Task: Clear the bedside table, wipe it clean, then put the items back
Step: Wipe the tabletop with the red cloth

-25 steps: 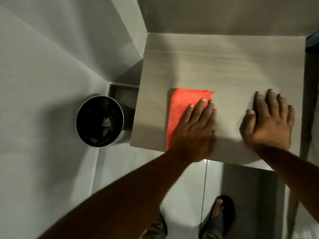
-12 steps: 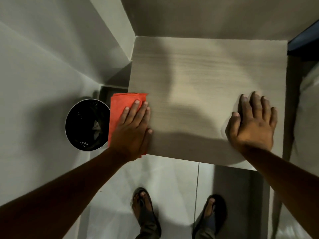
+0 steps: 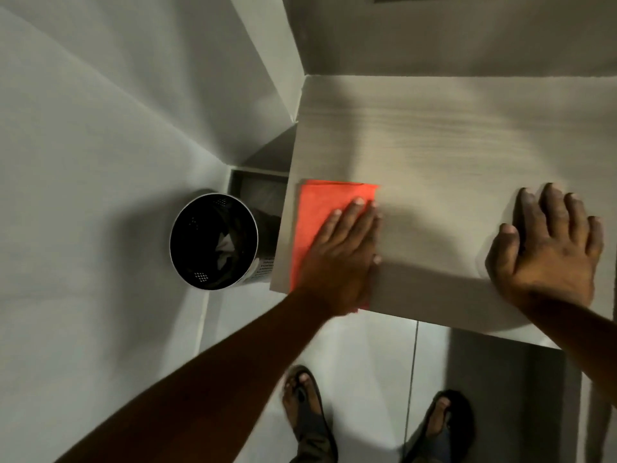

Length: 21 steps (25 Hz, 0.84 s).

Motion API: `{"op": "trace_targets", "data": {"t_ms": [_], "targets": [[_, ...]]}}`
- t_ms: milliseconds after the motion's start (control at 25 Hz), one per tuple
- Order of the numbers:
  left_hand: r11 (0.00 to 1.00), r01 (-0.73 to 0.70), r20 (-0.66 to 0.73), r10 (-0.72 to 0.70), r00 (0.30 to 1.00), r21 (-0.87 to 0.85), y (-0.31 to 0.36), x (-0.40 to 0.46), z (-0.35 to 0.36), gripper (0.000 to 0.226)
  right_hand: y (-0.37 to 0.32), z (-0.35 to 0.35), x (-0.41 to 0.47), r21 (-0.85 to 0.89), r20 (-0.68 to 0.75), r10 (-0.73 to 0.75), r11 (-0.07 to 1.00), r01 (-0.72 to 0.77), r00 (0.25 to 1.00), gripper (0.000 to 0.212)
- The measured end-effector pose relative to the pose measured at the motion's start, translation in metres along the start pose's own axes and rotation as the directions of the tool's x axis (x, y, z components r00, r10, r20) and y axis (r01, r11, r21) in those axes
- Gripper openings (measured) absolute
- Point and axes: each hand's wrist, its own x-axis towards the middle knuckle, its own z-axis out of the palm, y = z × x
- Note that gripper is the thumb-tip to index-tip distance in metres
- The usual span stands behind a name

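Head view, and the orange cloth (image 3: 325,225) is back on the bedside table's surface (image 3: 450,135), lying flat at the near left corner with its left edge just inside the table's left edge and its near end reaching the front lip. Half a second ago that cloth was hanging out over the left side, above the bin; a second ago it sat nearer the middle. So that's a full sweep out to the left and now the return, and it reads as a steady side-to-side wiping pass along the front strip. The left hand (image 3: 340,259) lies flat on the cloth, fingers straight and close together, palm pressing down, pinching nothing. The right hand (image 3: 551,252) is spread open, palm down on the bare wood at the near right, bracing, and it has hardly shifted across these frames. Nothing else sits on the top, so the clearing looks done and the wiping is the step in hand. The far half of the table shows no cloth on it now, and I can't tell whether it has been covered, so more passes may be needed there before anything goes back. Just left of the table stands a round perforated metal wastebasket (image 3: 213,242) with some crumpled paper inside, and two sandalled feet show on the tiled floor (image 3: 367,362) below.
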Motion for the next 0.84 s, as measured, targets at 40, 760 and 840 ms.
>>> {"op": "trace_targets", "data": {"t_ms": [40, 760, 840], "targets": [[0.996, 0.084, -0.013, -0.084, 0.996, 0.006, -0.019, -0.008, 0.0, 0.063, 0.0, 0.002, 0.001, -0.008, -0.008, 0.006, 1.0, -0.006, 1.0, 0.063], [0.993, 0.05, 0.091, -0.06, 0.994, 0.107, -0.099, 0.159, -0.029, 0.073, -0.001, 0.002, 0.002, -0.026, 0.002, 0.035, 0.999, -0.035, 0.999, 0.065], [0.992, 0.025, 0.063, -0.033, 0.997, 0.121, -0.1, 0.156, -0.028, 0.072, -0.001, 0.001, 0.002, -0.026, 0.015, 0.036, 0.999, -0.036, 0.999, 0.065]]}}
